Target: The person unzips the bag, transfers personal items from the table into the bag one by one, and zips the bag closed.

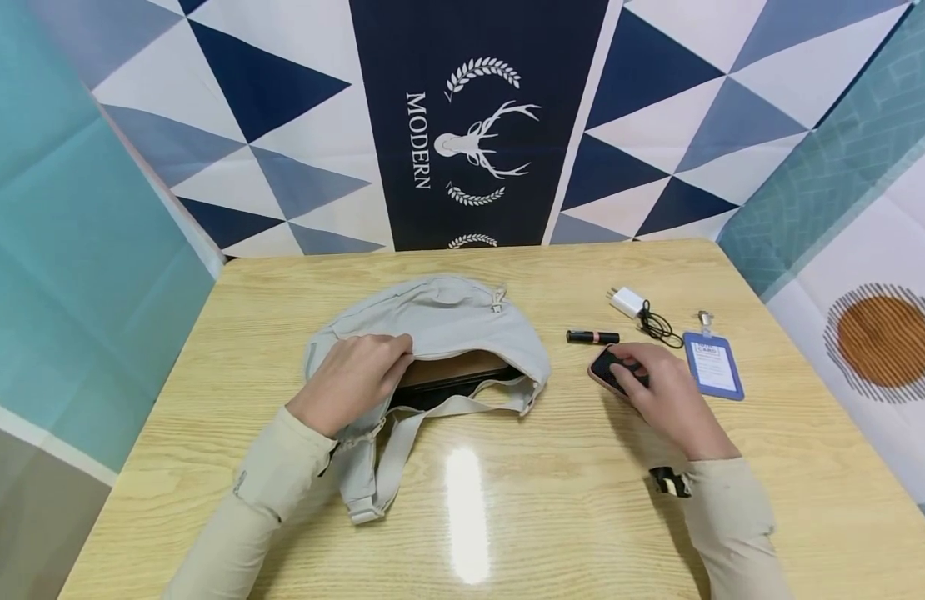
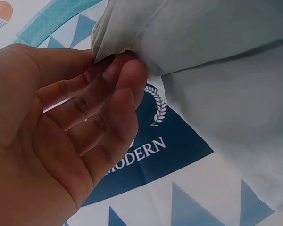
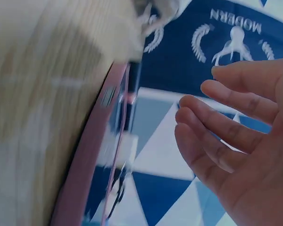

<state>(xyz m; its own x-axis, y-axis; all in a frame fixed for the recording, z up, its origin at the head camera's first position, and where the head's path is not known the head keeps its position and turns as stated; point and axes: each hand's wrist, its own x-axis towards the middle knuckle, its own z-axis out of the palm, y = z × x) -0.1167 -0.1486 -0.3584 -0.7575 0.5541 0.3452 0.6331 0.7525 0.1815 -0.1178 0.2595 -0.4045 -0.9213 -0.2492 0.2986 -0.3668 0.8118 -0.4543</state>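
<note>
A light grey cloth bag (image 1: 440, 308) lies on the table, its zipped mouth gaping toward me. My left hand (image 1: 361, 371) pinches the edge of that mouth between thumb and fingers, and the left wrist view shows the fabric (image 2: 127, 28) lifted by the fingertips. Inside the bag a flat brown and black item (image 1: 455, 367) is partly visible. On the right, my right hand (image 1: 661, 387) is over a dark phone with a pink edge (image 1: 602, 368). In the right wrist view its fingers (image 3: 193, 141) are loosely bent, apart from the phone's pink side (image 3: 92, 146).
Behind the phone lies a black lipstick-like tube (image 1: 582, 337) with a pink band. Further back are a white charger plug (image 1: 626, 302) and a black coiled cable (image 1: 661, 327). A blue card holder (image 1: 713, 365) lies at the right. The bag's strap (image 1: 398, 458) trails toward me.
</note>
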